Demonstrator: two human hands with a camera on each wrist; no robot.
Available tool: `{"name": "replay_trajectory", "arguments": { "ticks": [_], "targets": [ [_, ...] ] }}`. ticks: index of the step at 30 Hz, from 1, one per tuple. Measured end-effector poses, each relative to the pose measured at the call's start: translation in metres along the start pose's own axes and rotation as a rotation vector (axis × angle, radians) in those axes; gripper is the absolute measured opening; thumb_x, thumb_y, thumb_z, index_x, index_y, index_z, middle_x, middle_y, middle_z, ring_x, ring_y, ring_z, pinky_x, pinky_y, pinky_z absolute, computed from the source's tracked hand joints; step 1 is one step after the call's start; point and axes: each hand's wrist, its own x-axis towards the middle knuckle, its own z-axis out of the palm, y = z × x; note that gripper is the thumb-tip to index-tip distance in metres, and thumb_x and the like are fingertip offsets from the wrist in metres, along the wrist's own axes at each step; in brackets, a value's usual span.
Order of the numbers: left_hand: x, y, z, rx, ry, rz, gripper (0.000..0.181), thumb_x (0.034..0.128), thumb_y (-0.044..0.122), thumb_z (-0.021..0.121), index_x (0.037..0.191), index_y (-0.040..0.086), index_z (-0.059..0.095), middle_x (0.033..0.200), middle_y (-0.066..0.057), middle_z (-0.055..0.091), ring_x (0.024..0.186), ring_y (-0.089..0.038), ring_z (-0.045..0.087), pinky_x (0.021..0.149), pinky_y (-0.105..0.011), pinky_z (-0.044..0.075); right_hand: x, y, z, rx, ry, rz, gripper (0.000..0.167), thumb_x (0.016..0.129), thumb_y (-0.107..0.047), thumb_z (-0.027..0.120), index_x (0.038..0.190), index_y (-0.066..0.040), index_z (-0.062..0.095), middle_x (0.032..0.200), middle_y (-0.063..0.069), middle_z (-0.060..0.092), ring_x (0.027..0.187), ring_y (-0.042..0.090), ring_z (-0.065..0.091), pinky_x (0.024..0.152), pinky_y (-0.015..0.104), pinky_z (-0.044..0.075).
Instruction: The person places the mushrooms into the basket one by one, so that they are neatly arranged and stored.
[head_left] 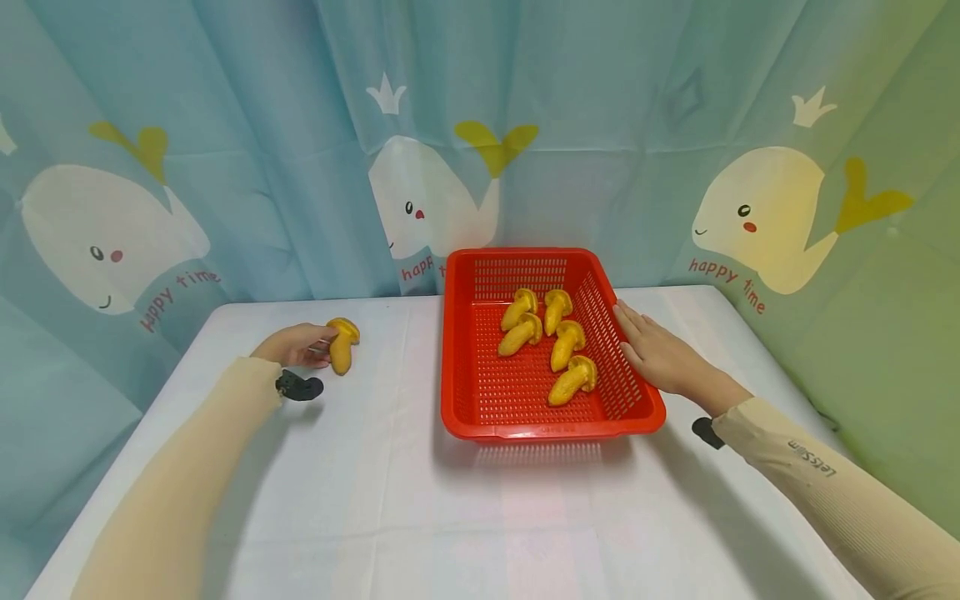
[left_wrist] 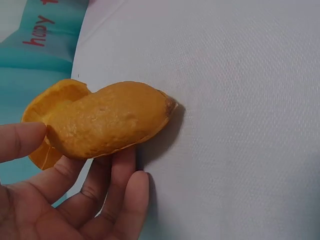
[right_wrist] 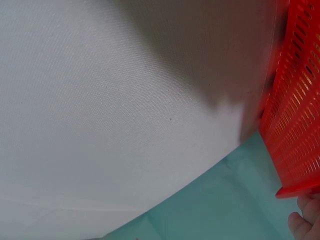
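Over the left part of the table, my left hand (head_left: 300, 343) pinches a yellow-orange mushroom (head_left: 342, 347) between thumb and fingers. In the left wrist view its thick stem (left_wrist: 110, 120) points right and the flared cap (left_wrist: 55, 102) lies near the thumb, with the fingers beneath. A red plastic basket (head_left: 456, 367) holds several similar mushrooms (head_left: 572, 382) on its perforated floor. My right hand (head_left: 663, 357) rests with straight fingers along the basket's right rim. In the right wrist view just some fingertips (right_wrist: 312, 215) show by the rim.
A white cloth covers the table (head_left: 420, 517). Behind it hangs a blue-green curtain (head_left: 600, 100) printed with whales, which continues along both sides. The basket stands near the table's back edge. Each wrist carries a dark camera mount.
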Motion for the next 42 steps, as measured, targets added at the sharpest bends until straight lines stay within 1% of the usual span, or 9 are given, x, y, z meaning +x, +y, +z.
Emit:
{"name": "replay_trajectory", "arguments": {
  "ticks": [7,11,21,25,27,30,35,39,42],
  "targets": [
    [-0.004,0.008,-0.001,0.016,-0.034,0.031,0.051,0.1012,0.025,0.035,0.137,-0.009,0.023,0.108,-0.009,0.048,0.078,-0.008,0.056,0.079,-0.018,0.053,0.000,0.000,-0.001,0.004,-0.007,0.001,0.062,0.100,-0.025,0.033,0.149,0.002,0.005,0.157,0.021,0.007,0.144,0.038,0.012,0.116,0.055,0.014],
    [-0.007,0.014,0.000,0.009,-0.051,0.053,0.053,0.1017,0.025,0.034,0.139,-0.009,0.021,0.119,-0.015,0.044,0.083,-0.009,0.056,0.081,-0.019,0.053,0.000,-0.001,-0.001,0.004,-0.011,0.006,0.063,0.100,-0.025,0.034,0.149,0.002,0.006,0.157,0.021,0.007,0.144,0.039,0.012,0.116,0.056,0.014],
    [-0.017,0.033,0.004,0.044,-0.066,0.149,0.059,0.1023,0.029,0.032,0.145,-0.008,0.015,0.142,-0.024,0.030,0.109,-0.024,0.053,0.084,-0.019,0.053,0.000,0.000,-0.001,-0.007,-0.006,0.006,0.063,0.100,-0.025,0.034,0.149,0.003,0.006,0.157,0.022,0.007,0.144,0.039,0.013,0.116,0.055,0.015],
    [-0.020,0.042,0.006,0.048,-0.069,0.158,0.061,0.1019,0.032,0.033,0.145,-0.007,0.015,0.146,-0.027,0.025,0.117,-0.031,0.050,0.084,-0.019,0.053,0.000,-0.001,-0.001,-0.004,-0.010,0.005,0.064,0.100,-0.026,0.035,0.149,0.002,0.006,0.157,0.022,0.008,0.144,0.040,0.013,0.116,0.056,0.015],
    [-0.021,0.046,0.007,0.053,-0.066,0.160,0.062,0.1014,0.034,0.034,0.145,-0.007,0.016,0.147,-0.028,0.024,0.114,-0.028,0.053,0.083,-0.019,0.053,0.000,-0.001,-0.002,-0.001,-0.011,0.004,0.064,0.100,-0.027,0.035,0.149,0.002,0.006,0.157,0.022,0.008,0.143,0.040,0.013,0.115,0.057,0.016],
    [-0.023,0.052,0.008,0.067,-0.056,0.165,0.063,0.1009,0.036,0.034,0.145,-0.006,0.016,0.145,-0.028,0.026,0.100,-0.018,0.060,0.082,-0.018,0.053,0.000,-0.001,-0.002,0.001,-0.010,0.007,0.064,0.100,-0.026,0.035,0.149,0.003,0.007,0.157,0.022,0.008,0.144,0.040,0.013,0.115,0.056,0.015],
    [-0.026,0.060,0.011,0.074,-0.047,0.181,0.064,0.1004,0.038,0.036,0.144,-0.006,0.018,0.139,-0.024,0.032,0.084,-0.009,0.060,0.082,-0.019,0.053,0.000,-0.002,-0.002,-0.003,-0.007,0.004,0.063,0.100,-0.025,0.035,0.149,0.003,0.007,0.156,0.022,0.009,0.144,0.039,0.013,0.116,0.056,0.015],
    [-0.030,0.067,0.015,0.088,-0.032,0.204,0.065,0.0999,0.040,0.036,0.143,-0.005,0.020,0.137,-0.021,0.033,0.085,-0.009,0.060,0.085,-0.020,0.052,-0.001,-0.002,-0.002,-0.001,-0.008,0.006,0.063,0.099,-0.024,0.035,0.149,0.003,0.007,0.156,0.022,0.009,0.144,0.039,0.013,0.116,0.056,0.015],
    [-0.033,0.072,0.018,0.091,-0.014,0.233,0.065,0.0994,0.042,0.035,0.143,-0.004,0.021,0.140,-0.023,0.032,0.100,-0.018,0.059,0.093,-0.025,0.050,-0.001,-0.002,-0.003,0.002,-0.011,0.007,0.063,0.100,-0.024,0.035,0.149,0.003,0.007,0.156,0.022,0.009,0.143,0.040,0.013,0.116,0.056,0.015]
  ]
}}
